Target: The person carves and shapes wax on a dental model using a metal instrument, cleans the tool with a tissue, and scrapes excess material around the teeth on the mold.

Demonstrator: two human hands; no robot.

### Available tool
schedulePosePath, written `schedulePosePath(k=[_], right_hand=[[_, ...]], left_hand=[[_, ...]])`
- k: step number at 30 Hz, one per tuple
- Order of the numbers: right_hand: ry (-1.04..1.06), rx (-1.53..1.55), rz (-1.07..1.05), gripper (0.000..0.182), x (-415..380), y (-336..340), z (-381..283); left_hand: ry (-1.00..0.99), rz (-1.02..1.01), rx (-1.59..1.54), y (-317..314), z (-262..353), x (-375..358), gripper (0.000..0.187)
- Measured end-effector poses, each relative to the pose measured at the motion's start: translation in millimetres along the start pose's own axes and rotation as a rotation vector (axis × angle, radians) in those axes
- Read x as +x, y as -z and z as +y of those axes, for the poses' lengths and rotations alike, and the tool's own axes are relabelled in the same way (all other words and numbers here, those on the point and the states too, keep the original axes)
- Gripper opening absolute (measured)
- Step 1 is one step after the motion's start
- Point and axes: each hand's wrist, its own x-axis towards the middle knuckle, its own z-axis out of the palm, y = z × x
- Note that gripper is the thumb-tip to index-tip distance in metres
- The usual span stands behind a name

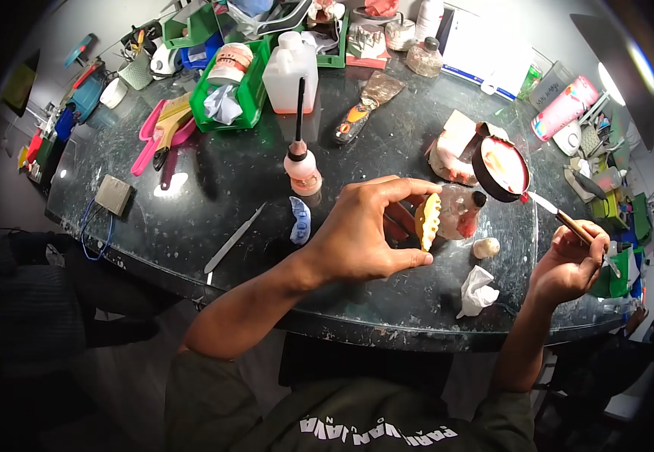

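Note:
My left hand pinches a yellow dental arch piece with a toothed edge, between thumb and fingertips above the table. In my right hand is a wax knife with a brown handle. Its blade points up and left to the rim of a round dark pan holding pink material, with a small red bit near the blade tip. Behind the arch piece stands a clear squat bottle with a dark top, partly hidden by my hand. Near it are a small pale round piece and a crumpled white tissue.
A pinkish bottle with a long black nozzle, a blue curved piece and a metal knife lie or stand left. Farther back are a scraper, a plaster block, a white jug and a green bin.

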Motion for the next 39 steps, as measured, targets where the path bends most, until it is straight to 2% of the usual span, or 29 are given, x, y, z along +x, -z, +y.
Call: schedulePosePath(k=[1,5,8,12,14,16,18,21,26,29,35,38,39], right_hand=[[-0.004,0.056,-0.049,0.036,6,10,2],[0.005,-0.052,0.101,0.036,20,10,7],[-0.026,-0.216,-0.035,0.036,26,13,16],[0.084,-0.437,-0.313,0.030,26,12,32],[0.059,-0.481,-0.406,0.024,24,9,35],[0.024,-0.657,-0.458,0.017,22,7,33],[0.053,-0.603,-0.499,0.019,20,7,40],[0.037,-0.636,-0.516,0.023,20,13,47],[0.108,-0.657,-0.682,0.040,19,19,50],[0.036,-0.721,-0.767,0.042,11,19,60],[0.286,-0.936,-0.929,0.043,4,18,69],[0.334,-0.963,-0.953,0.043,2,19,69],[0.210,-0.977,-0.989,0.048,2,16,63]], left_hand=[[0.000,0.006,0.010,-1,0,-1,0.072],[-0.084,0.046,0.053,-7,-11,0,0.070],[-0.187,0.046,0.115,-9,-19,1,0.068],[-0.148,0.047,0.091,-7,-16,2,0.069],[-0.102,0.061,0.063,-7,-18,3,0.071],[-0.100,0.071,0.065,-7,-20,4,0.072],[-0.152,0.144,0.018,-9,-29,6,0.068],[-0.110,0.140,0.029,-9,-27,6,0.070],[-0.100,0.135,0.012,-8,-25,6,0.071],[-0.079,0.122,0.025,-7,-20,5,0.070],[-0.127,0.148,0.062,-4,-23,8,0.070],[-0.153,0.145,0.012,-5,-30,10,0.069],[-0.127,0.147,0.020,-5,-29,8,0.069]])
